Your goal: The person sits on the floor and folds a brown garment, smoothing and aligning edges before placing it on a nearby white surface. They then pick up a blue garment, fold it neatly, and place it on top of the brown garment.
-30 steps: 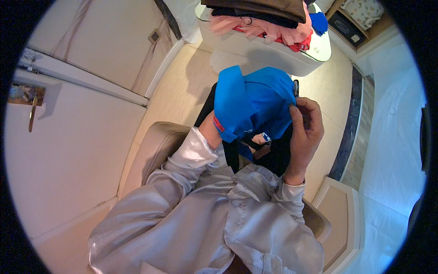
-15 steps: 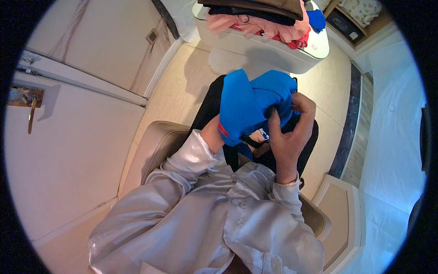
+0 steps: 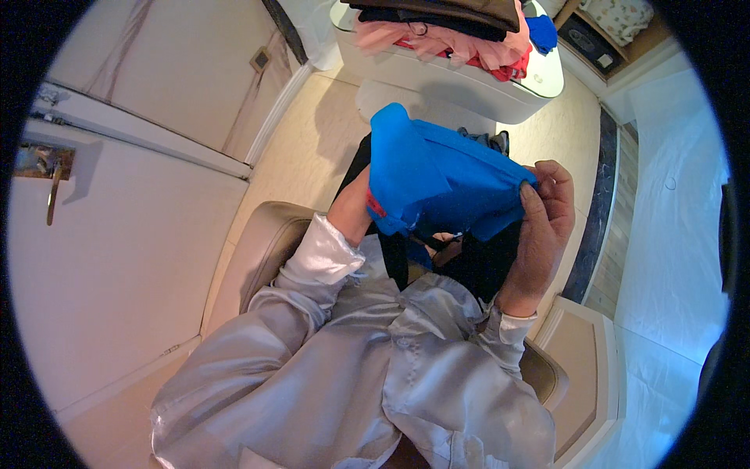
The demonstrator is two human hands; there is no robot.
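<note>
A bright blue piece of fabric (image 3: 461, 176), like a small folded garment with a red tag on its near left edge, is stretched between my hands above my lap. My right hand (image 3: 549, 211) pinches its right corner between thumb and fingers. On the other side, my left hand (image 3: 355, 209) goes in under the fabric; only the wrist shows, and its fingers are covered. Beneath the cloth's lower edge, a small skin-toned patch appears between my dark-clad legs, too covered to make out.
Ahead stands a white rounded bench (image 3: 453, 82) with a stack of folded clothes (image 3: 445, 35) and a blue cloth (image 3: 541, 34). I sit on a beige padded chair (image 3: 269, 234). A white door (image 3: 125, 266) is at left, an open shelf (image 3: 601, 39) at far right.
My right hand has moved right, drawing the blue fabric's corner outward. The fabric, bunched before, is now spread wider and flatter. My left wrist has shifted slightly left.
</note>
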